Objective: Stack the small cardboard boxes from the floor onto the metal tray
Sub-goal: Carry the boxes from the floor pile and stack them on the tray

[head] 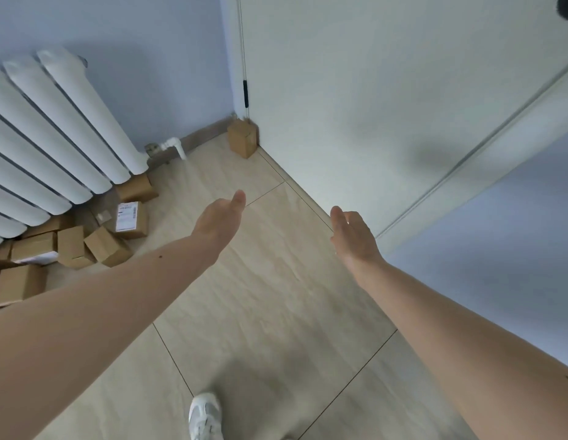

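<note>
Reaching forward over the floor (pixel 260 281), both hands are empty with the fingers straight and relaxed. The left hand (pixel 220 217) shows its thumb side, the right hand (pixel 352 236) is a little lower, and they are well apart. The small cardboard boxes (pixel 85 246) lie in a loose pile on the floor at the left, under and beside the white radiator (pixel 54 131). One of them, the labelled box (pixel 130 219), has a white shipping label on top; its print is too small to read. A single box (pixel 243 138) stands upright in the corner, touching the white door (pixel 371 106). At the bottom edge, a white shoe (pixel 204 416) is on the floor.
</note>
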{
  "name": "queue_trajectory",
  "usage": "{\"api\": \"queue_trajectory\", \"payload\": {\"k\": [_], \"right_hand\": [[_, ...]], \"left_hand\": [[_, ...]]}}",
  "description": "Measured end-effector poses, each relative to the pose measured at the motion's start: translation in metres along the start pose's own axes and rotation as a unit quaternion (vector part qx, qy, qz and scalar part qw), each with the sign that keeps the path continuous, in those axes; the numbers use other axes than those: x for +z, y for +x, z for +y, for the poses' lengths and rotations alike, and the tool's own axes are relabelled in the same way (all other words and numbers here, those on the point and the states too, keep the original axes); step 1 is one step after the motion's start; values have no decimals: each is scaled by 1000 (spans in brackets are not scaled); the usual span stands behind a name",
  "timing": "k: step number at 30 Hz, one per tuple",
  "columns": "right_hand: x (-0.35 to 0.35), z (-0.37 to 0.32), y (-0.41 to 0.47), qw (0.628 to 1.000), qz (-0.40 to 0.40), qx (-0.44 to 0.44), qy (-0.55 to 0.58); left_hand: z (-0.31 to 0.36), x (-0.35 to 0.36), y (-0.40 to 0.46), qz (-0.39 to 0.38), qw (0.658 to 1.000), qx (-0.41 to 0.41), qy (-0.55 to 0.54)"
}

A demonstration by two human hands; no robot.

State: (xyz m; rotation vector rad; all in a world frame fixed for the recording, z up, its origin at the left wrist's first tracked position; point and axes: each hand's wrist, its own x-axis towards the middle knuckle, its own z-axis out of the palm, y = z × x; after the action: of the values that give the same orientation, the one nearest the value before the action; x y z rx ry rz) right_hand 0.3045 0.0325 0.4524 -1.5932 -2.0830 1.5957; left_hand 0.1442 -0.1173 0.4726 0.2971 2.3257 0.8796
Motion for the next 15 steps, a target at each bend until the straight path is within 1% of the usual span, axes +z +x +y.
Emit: {"api": "queue_trajectory", "payload": {"k": [3, 5, 10, 15], "right_hand": [[29, -30, 35, 1000, -16, -2, 4], [45, -50, 59, 1000, -21, 2, 6], [85, -105, 120, 1000, -1, 11, 20], [145, -158, 176, 998, -12, 25, 54]], "left_hand": [[-1, -20, 45, 17, 999, -26, -11], [1, -34, 75, 13, 998, -46, -32], [14, -78, 152, -10, 998, -40, -44], [10, -128, 242, 8, 996, -68, -59]]}}
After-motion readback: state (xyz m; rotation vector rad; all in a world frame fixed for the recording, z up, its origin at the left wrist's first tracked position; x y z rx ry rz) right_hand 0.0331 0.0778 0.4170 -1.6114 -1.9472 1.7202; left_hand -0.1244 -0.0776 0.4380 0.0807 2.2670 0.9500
